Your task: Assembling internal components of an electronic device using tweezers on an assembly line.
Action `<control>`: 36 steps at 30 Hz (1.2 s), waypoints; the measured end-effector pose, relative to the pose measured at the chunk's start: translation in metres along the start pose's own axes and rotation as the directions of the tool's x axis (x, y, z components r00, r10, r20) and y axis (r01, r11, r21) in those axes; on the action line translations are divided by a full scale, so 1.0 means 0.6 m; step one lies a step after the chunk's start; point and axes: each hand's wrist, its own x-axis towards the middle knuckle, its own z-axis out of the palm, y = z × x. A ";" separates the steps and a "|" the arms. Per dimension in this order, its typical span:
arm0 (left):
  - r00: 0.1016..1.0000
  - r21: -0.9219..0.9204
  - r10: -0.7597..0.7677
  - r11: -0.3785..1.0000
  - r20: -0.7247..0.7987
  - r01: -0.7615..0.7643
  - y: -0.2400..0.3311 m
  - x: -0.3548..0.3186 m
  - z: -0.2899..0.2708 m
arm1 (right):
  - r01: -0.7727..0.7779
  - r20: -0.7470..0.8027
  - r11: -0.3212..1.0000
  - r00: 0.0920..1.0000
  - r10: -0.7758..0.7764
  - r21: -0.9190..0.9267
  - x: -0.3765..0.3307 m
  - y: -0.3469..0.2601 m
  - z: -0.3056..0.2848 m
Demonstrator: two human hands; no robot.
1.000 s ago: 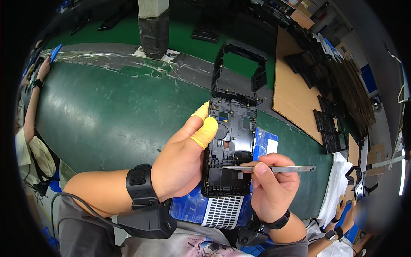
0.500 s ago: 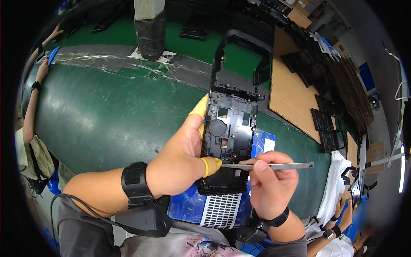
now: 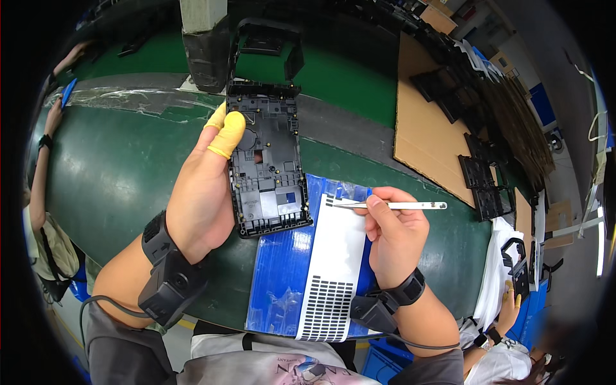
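Note:
My left hand (image 3: 199, 199) is closed round the left edge of a black plastic housing (image 3: 282, 138), with yellow finger cots on its thumb and a finger. The housing is held up over the table, its ribbed inner side showing and an open frame at its far end. In my right hand (image 3: 399, 240) a pair of metal tweezers (image 3: 414, 206) is pinched, pointing left. Their tips are at the few black pieces near the top of a white sheet (image 3: 337, 247). Rows of small black rectangular pieces cover the sheet's lower part. Under the sheet lies a blue plastic board (image 3: 276, 276).
The green table (image 3: 122, 167) has a taped grey strip across it and a wrapped post (image 3: 206, 58) standing beyond. At right, a cardboard sheet (image 3: 427, 122) has black plastic parts (image 3: 481, 179) by it. Co-workers' arms show at far left (image 3: 42, 160) and lower right (image 3: 507, 314).
My left hand has carried the housing left and away from me, uncovering the white sheet. The tweezers in my right hand have gone from over the housing to the sheet.

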 end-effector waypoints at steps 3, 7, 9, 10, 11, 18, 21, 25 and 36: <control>0.996 0.032 -0.080 0.996 0.024 0.080 -0.003 -0.002 -0.001 | -0.014 -0.005 1.000 1.000 0.014 -0.001 0.000 0.002 0.000; 0.995 0.022 -0.090 0.996 0.038 0.089 -0.018 -0.007 0.005 | -0.004 0.003 1.000 1.000 0.004 -0.008 0.001 0.004 0.001; 0.994 0.016 -0.099 0.995 0.039 0.098 -0.023 -0.011 0.009 | -0.007 0.011 1.000 1.000 0.007 -0.012 0.002 0.002 -0.004; 0.995 0.016 -0.094 0.995 0.037 0.094 -0.025 -0.015 0.011 | -0.005 0.016 1.000 1.000 0.005 0.029 0.002 0.001 -0.006; 0.993 0.005 -0.109 0.994 0.049 0.109 -0.029 -0.018 0.014 | -0.004 0.021 0.998 1.000 0.002 0.070 0.003 0.000 -0.009; 0.947 -0.189 -0.310 0.928 0.087 0.321 -0.046 -0.052 0.040 | 0.014 0.069 0.988 0.997 -0.025 0.154 -0.059 -0.050 0.003; 0.918 -0.184 -0.372 0.901 0.135 0.393 -0.049 -0.062 0.048 | 0.011 0.136 0.988 0.990 -0.032 0.153 -0.068 -0.046 0.008; 0.917 -0.165 -0.379 0.904 0.124 0.395 -0.052 -0.062 0.046 | -0.011 0.161 0.988 0.987 -0.014 0.153 -0.065 -0.043 0.006; 0.918 -0.168 -0.362 0.906 0.164 0.388 -0.055 -0.057 0.040 | -0.004 0.155 0.991 0.988 -0.017 0.132 -0.058 -0.037 0.009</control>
